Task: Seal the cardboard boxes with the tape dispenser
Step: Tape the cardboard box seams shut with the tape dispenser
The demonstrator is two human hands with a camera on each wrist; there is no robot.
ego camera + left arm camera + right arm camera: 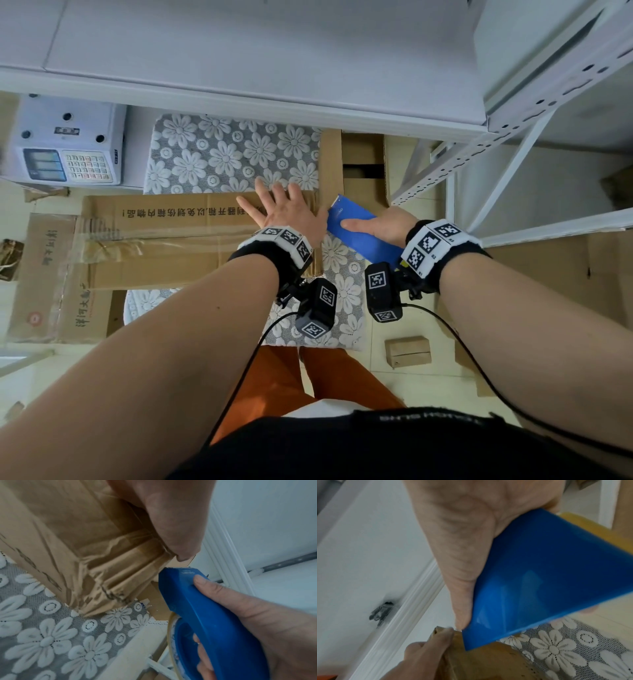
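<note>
A long brown cardboard box (164, 233) with printed characters and glossy tape on it lies across a flower-patterned cloth (222, 154). My left hand (284, 209) lies flat on the box's right end, fingers spread; its thumb (171, 524) sits at the taped edge. My right hand (380, 226) grips the blue tape dispenser (359, 233), thumb on top. The dispenser's toothed front edge (178, 572) meets the box's right end (120, 566), where the tape is wrinkled. In the right wrist view the blue dispenser (547, 574) fills the right half, its corner by the box (488, 660).
A white electronic scale (68, 144) stands at the back left. A white shelf (239, 61) overhangs the table and a perforated white rack (513, 144) rises on the right. More cardboard (363, 164) lies behind the dispenser. A small box (407, 351) sits on the floor.
</note>
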